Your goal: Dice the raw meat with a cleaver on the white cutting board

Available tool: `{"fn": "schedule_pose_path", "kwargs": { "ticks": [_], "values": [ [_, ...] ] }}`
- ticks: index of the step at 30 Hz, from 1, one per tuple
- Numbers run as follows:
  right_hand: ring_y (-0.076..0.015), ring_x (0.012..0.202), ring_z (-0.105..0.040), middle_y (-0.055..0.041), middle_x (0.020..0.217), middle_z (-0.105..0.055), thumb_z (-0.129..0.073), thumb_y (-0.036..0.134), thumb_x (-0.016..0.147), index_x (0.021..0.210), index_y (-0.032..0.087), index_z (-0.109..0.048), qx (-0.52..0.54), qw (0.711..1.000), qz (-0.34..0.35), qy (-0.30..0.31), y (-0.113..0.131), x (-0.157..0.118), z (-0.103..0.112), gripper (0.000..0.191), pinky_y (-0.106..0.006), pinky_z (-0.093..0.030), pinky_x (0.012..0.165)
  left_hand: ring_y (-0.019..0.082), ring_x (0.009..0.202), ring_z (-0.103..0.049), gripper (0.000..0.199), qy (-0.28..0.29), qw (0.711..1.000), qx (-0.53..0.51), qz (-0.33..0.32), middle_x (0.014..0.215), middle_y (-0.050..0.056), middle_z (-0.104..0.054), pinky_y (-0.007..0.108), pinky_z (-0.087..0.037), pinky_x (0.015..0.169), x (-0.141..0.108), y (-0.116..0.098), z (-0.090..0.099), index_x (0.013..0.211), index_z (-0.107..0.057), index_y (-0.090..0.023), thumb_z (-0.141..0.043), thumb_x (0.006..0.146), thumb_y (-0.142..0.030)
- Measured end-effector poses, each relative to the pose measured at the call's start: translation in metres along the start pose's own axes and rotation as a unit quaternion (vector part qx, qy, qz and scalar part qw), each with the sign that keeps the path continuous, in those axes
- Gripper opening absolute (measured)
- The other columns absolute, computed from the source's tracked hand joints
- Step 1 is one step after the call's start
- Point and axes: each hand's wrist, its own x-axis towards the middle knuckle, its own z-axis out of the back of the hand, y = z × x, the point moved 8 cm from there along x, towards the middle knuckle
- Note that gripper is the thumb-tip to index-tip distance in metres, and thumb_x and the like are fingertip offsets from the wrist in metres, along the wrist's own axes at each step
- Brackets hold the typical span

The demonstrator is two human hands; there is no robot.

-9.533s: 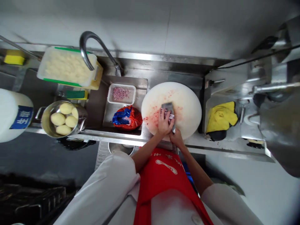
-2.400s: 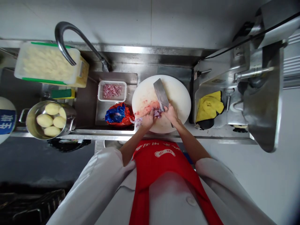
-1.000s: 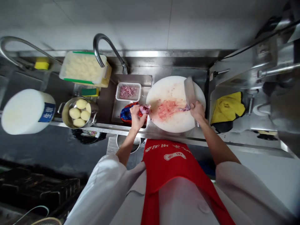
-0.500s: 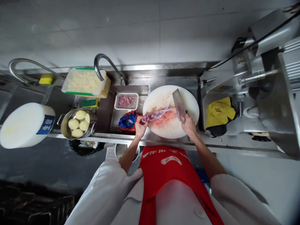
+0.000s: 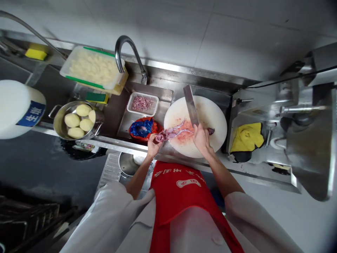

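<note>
A round white cutting board (image 5: 216,116) with red stains lies in front of me. My left hand (image 5: 153,144) grips one end of a skinned pinkish carcass (image 5: 172,133), at the board's left edge. Its two thin limbs stretch right across the board. My right hand (image 5: 202,139) is closed on the handle of a cleaver (image 5: 191,107), whose broad blade points up and away, just above the limbs. A small dark piece (image 5: 211,131) lies right of my right hand.
Left of the board are a red and blue bag (image 5: 142,128) and a white basket of chopped meat (image 5: 142,104). Further left stand a pot of potatoes (image 5: 61,123) and a lidded tub (image 5: 92,68). A yellow cloth (image 5: 246,137) lies at the right.
The view has shifted and tilted. My right hand and the cleaver have moved left over the board, nearer the limbs. The dark piece now shows right of that hand.
</note>
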Motion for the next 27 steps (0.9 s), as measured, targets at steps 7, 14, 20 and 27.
{"fn": "schedule_pose_path", "kwargs": {
  "ticks": [7, 14, 20, 27],
  "values": [
    [-0.0264, 0.103, -0.068, -0.02, 0.111, -0.071, -0.039, 0.023, 0.103, 0.126, 0.007, -0.051, 0.003, 0.994, 0.006, 0.106, 0.007, 0.016, -0.057, 0.031, -0.029, -0.046, 0.08, 0.021, 0.101, -0.063, 0.025, 0.011, 0.998, -0.051, 0.026, 0.108, 0.008, -0.064, 0.033, -0.05, 0.093, 0.009, -0.001, 0.001, 0.087, -0.068, -0.016, -0.076, 0.067, -0.027],
    [-0.0246, 0.105, -0.067, -0.0173, 0.113, -0.071, -0.046, 0.026, 0.101, 0.126, 0.011, -0.054, 0.036, 0.99, -0.017, 0.138, -0.024, -0.008, -0.058, 0.03, -0.027, -0.045, 0.081, 0.014, 0.077, -0.066, 0.024, -0.063, 0.983, -0.152, 0.078, 0.085, 0.002, -0.069, 0.028, -0.054, 0.079, 0.042, 0.001, 0.002, 0.091, -0.067, -0.016, -0.074, 0.072, -0.029],
    [-0.024, 0.099, -0.068, -0.0121, 0.107, -0.073, -0.049, 0.026, 0.097, 0.137, 0.014, -0.051, 0.087, 0.986, -0.018, 0.144, -0.05, -0.027, -0.049, 0.042, -0.027, -0.048, 0.079, 0.011, 0.069, -0.062, 0.016, -0.039, 0.989, -0.127, 0.067, 0.077, -0.001, -0.067, 0.023, -0.052, 0.071, 0.039, 0.0, -0.007, 0.083, -0.063, -0.017, -0.07, 0.069, -0.022],
    [-0.0303, 0.096, -0.068, -0.0209, 0.102, -0.071, -0.028, 0.037, 0.105, 0.127, 0.009, -0.053, 0.028, 0.999, -0.018, 0.005, -0.009, -0.016, -0.004, 0.044, -0.034, -0.046, 0.079, 0.01, 0.067, -0.06, 0.02, -0.007, 0.985, -0.147, 0.096, 0.075, -0.002, -0.065, 0.023, -0.052, 0.07, 0.021, 0.007, -0.012, 0.079, -0.06, -0.017, -0.074, 0.066, -0.022]
  ]
}}
